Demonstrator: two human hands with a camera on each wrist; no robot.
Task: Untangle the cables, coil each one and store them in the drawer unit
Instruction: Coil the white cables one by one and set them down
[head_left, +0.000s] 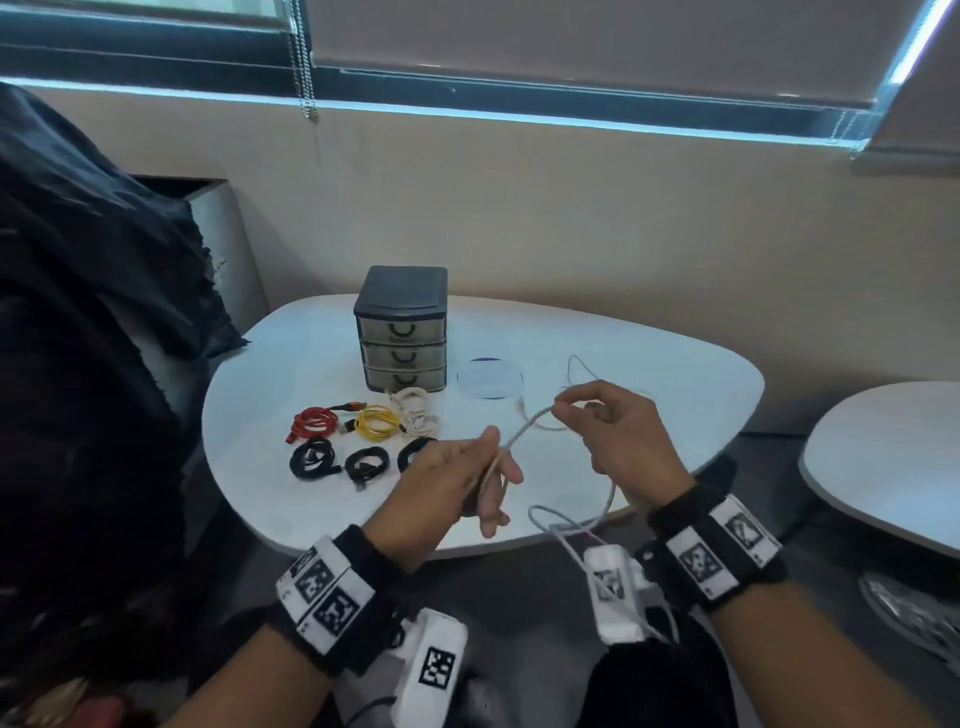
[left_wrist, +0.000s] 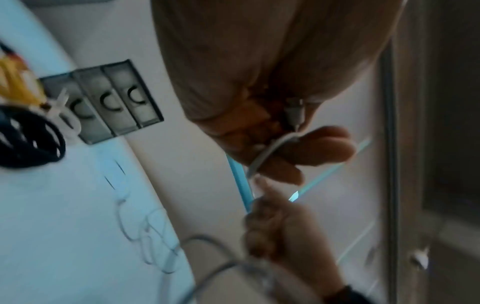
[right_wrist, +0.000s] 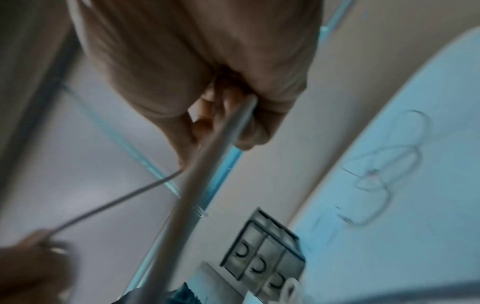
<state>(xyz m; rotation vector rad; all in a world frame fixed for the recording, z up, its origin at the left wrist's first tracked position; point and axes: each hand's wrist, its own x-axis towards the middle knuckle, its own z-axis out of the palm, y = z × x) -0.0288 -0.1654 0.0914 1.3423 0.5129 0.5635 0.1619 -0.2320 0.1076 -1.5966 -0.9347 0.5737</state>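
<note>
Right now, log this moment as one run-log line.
stage: coiling | left hand: grips white cable | right hand: pinches same cable | coiled cables: on table | drawer unit: drawers shut

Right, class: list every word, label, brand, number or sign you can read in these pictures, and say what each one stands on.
No readable words, brands or numbers show in any view.
Wristbands: black-and-white square code markers, patterns only, no letters.
White wrist camera: another such marker, no text.
Drawer unit: only curved handles on its three drawers, no label.
Coiled cables: no visible print.
</note>
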